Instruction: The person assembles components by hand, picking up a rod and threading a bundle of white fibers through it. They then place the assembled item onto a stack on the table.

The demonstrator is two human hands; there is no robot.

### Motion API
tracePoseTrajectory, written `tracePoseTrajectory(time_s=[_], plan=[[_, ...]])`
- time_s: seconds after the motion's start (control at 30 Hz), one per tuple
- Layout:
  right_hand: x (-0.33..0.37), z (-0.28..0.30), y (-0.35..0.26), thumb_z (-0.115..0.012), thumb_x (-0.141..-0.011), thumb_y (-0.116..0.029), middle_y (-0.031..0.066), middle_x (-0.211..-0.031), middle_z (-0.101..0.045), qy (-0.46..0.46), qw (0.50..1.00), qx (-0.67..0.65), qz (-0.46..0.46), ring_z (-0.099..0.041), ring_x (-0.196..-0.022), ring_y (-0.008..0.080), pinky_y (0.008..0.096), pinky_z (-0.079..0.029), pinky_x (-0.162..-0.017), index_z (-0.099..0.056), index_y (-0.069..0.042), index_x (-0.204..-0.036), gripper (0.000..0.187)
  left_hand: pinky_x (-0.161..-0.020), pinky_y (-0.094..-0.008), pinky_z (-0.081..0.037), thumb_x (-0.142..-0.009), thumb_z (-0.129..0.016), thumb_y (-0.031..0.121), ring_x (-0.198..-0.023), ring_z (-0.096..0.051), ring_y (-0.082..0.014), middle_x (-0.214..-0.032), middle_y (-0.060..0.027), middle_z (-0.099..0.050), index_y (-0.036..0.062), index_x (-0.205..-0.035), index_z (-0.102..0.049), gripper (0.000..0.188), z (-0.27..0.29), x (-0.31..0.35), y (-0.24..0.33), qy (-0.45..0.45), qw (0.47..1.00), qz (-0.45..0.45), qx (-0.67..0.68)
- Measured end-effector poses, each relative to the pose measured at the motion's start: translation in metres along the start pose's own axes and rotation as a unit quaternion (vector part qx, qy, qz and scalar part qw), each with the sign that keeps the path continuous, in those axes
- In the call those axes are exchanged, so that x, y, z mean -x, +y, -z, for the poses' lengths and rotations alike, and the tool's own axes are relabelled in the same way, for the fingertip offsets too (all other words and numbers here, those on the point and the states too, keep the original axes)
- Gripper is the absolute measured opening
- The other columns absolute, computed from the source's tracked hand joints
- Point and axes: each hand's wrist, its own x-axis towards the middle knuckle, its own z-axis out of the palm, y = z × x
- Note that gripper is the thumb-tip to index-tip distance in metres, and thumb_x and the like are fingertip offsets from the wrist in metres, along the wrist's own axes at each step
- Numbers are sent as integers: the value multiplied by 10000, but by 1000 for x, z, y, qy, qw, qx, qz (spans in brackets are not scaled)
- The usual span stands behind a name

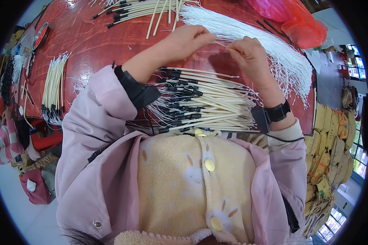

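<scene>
The right hand (249, 56) pinches a thin white string (220, 43) over the red table (92, 41). The left hand (188, 41) curls close by; I cannot tell if it grips. The string looks light and floppy, maybe slippery, so pinch it near an end.

My left hand (190, 41) bends over the red table (90, 38), its grip too unclear to tell. A thin white strand (220, 43) runs to my right hand (251, 57), its end lost between the fingertips. My left hand hides a little of the long white bundle (249, 30) behind it. The black wrist device (141, 90) on my left arm covers some wires of the cream rods (221, 100) before me. The top edge crops the pink-red plastic bag (298, 22); markings on the stacked sacks (329, 143) at right are too small to read.
</scene>
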Motion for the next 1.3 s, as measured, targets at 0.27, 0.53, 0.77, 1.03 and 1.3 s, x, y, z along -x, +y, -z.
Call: tracePoseTrajectory(time_s=[0.27, 0.53, 0.77, 1.03, 1.3], plan=[[10, -1, -10, -744, -830, -157, 28, -878, -696, -34, 997, 53, 54, -569, -833, 229, 376, -419, -788, -723, -89, -873, 83, -502, -222, -401, -924, -705, 226, -555, -548, -58, -681, -19, -643, 12, -872, -676, 222, 28, 36, 19, -141, 937, 269, 174], [55, 13, 33, -652, -907, -289, 52, -1243, -668, -113, 989, 90, 15, -545, -1078, 278, 405, -407, -971, -729, -43, -1056, 298, -529, -295, -437, -838, -771, 235, -558, -566, -97, -602, -35, -618, -9, -770, -676, 271, 59, 75, -30, -80, 965, 227, -106], [66, 14, 18, -535, -966, -431, 103, -1414, -564, -164, 982, 88, 10, -490, -1208, 335, 436, -366, -1052, -624, 44, -1244, 557, -637, -355, -503, -822, -749, 248, -657, -643, -217, -677, -112, -664, 2, -790, -690, 255, 67, 81, -39, -56, 961, 256, -92], [71, 14, 19, -512, -963, -479, 128, -1470, -501, -173, 981, 92, 6, -476, -1232, 338, 440, -357, -1067, -553, 31, -1348, 640, -719, -424, -547, -812, -713, 249, -773, -693, -340, -779, -184, -700, 9, -801, -691, 241, 80, 92, -37, -46, 944, 281, -167], [70, 12, 23, -519, -963, -438, 139, -1434, -537, -160, 983, 85, -3, -492, -1221, 343, 434, -353, -1074, -570, -4, -1359, 590, -707, -443, -531, -821, -709, 245, -773, -682, -367, -766, -190, -688, 7, -829, -679, 240, 99, 93, -44, -64, 924, 301, -228]])
